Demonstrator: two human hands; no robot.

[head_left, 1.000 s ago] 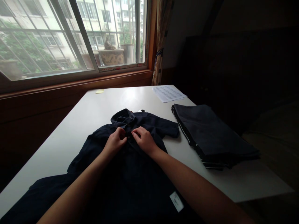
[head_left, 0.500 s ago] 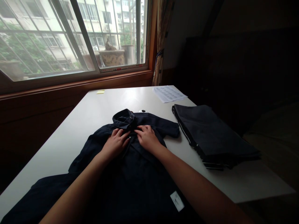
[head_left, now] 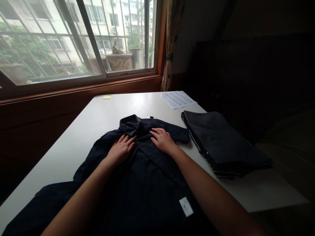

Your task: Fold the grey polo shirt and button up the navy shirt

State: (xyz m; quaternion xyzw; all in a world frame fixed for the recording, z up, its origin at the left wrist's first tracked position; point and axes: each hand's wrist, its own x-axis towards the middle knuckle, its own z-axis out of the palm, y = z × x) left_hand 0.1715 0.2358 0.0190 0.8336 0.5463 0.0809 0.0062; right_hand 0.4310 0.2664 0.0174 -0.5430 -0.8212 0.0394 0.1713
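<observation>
Lying front up on the white table (head_left: 61, 144), dark shirt (head_left: 145, 177), long axis running from the near edge of view away toward the window (head_left: 118, 36); collar (head_left: 134, 130) at the far end. Pale label (head_left: 186, 207) on the shirt, low and right; its marks too small to read. Printed sheets (head_left: 178, 100) at the table's far edge, rows of type, illegible from here. Left hand (head_left: 121, 149) flat below the collar, fingers slightly spread. Right hand (head_left: 162, 140) over the chest, fingers loosely fanned; cannot tell how firmly it rests. Folded dark cloth (head_left: 221, 137) stacked beside the sleeve.
</observation>
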